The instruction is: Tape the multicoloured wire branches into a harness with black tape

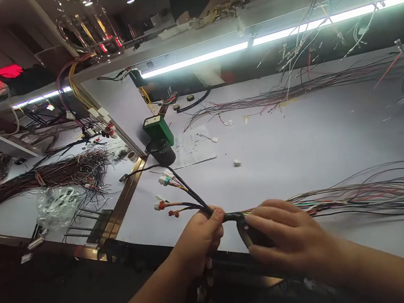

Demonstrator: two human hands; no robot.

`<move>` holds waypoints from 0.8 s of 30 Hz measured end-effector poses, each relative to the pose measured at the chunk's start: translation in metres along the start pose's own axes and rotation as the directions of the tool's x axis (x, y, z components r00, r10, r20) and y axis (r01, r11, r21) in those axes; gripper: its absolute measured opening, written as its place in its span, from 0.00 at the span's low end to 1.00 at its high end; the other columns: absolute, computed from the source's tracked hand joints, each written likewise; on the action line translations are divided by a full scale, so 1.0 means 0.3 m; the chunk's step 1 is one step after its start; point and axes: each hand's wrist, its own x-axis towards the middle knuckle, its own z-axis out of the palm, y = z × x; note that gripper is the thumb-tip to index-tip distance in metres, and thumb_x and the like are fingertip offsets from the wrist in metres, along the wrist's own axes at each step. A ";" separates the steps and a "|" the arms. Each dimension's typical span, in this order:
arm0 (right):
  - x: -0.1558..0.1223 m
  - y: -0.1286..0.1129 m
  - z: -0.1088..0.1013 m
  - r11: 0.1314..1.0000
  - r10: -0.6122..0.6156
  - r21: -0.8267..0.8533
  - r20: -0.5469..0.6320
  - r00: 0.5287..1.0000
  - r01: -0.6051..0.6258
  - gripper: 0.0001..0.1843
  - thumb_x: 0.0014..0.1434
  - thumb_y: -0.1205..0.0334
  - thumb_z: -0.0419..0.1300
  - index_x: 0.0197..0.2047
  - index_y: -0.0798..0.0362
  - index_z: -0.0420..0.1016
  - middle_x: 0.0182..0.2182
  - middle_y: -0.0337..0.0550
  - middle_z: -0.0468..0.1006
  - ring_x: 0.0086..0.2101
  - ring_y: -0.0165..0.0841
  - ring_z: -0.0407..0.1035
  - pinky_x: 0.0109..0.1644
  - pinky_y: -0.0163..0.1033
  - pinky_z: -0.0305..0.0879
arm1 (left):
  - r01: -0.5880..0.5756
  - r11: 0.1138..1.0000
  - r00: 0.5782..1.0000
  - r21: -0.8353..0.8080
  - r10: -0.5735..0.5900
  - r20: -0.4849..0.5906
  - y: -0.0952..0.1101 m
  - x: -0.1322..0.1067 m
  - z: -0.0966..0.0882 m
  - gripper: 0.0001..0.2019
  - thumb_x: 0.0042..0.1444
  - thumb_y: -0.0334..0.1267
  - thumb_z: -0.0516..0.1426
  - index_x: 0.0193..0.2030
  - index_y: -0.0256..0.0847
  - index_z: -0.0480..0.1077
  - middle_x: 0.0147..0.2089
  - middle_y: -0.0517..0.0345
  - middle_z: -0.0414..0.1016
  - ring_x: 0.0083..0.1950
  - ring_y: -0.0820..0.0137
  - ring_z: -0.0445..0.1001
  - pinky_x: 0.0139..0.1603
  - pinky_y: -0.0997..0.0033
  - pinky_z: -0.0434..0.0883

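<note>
My left hand [206, 233] is closed round the taped part of a wire harness [229, 216], thumb on top. Several black-sleeved branches fan out to the left of it, ending in white, teal and orange connectors [164, 180]. My right hand [286, 232] grips a roll of black tape [244, 233] that hangs just below the harness; its fingertips touch the bundle where the black wrapping ends. To the right, loose coloured wires [348, 201] spread across the white table [282, 160]. Part of the roll is hidden by my right fingers.
A green box [161, 127] and a black cylinder [161, 153] stand by the divider [113, 96]. Behind the harness lie a paper sheet [192, 148] and a small white connector [237, 162]. Long thin wires [248, 102] run along the back. More wire bundles [58, 174] lie on the left.
</note>
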 end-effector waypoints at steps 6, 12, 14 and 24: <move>-0.006 -0.003 -0.013 0.905 0.195 0.363 0.111 0.975 -0.222 0.27 0.61 0.71 0.52 0.60 0.38 0.62 0.51 0.41 0.71 0.53 0.35 0.64 0.60 0.51 0.59 | 0.033 0.997 0.999 0.069 -0.034 0.019 0.001 -0.010 0.007 0.20 0.59 0.57 0.53 0.34 0.42 0.55 0.19 0.73 0.44 0.18 0.80 0.37 0.17 0.75 0.37; 0.103 0.105 -0.071 0.562 0.299 0.370 0.744 0.598 -0.740 0.18 0.66 0.49 0.49 0.51 0.47 0.73 0.33 0.41 0.78 0.32 0.34 0.71 0.34 0.38 0.65 | 0.060 0.875 0.997 0.480 -0.029 -0.072 0.035 -0.043 -0.006 0.23 0.57 0.62 0.50 0.31 0.41 0.64 0.19 0.65 0.57 0.18 0.75 0.51 0.21 0.74 0.46; 0.107 0.117 -0.060 0.603 0.252 0.323 0.790 0.559 -0.729 0.17 0.64 0.48 0.52 0.43 0.48 0.76 0.31 0.40 0.78 0.29 0.34 0.69 0.29 0.36 0.60 | 0.067 0.622 0.989 0.780 0.065 -0.136 0.049 -0.062 -0.014 0.26 0.54 0.63 0.53 0.22 0.40 0.66 0.19 0.60 0.60 0.20 0.71 0.57 0.24 0.72 0.50; 0.089 0.089 -0.045 0.765 0.282 0.262 0.686 0.671 -0.589 0.14 0.64 0.57 0.51 0.33 0.52 0.74 0.29 0.42 0.76 0.28 0.33 0.67 0.29 0.35 0.54 | -0.377 0.124 0.919 0.918 0.172 0.354 0.157 0.000 0.112 0.12 0.61 0.41 0.51 0.37 0.45 0.76 0.32 0.52 0.75 0.33 0.61 0.71 0.35 0.67 0.61</move>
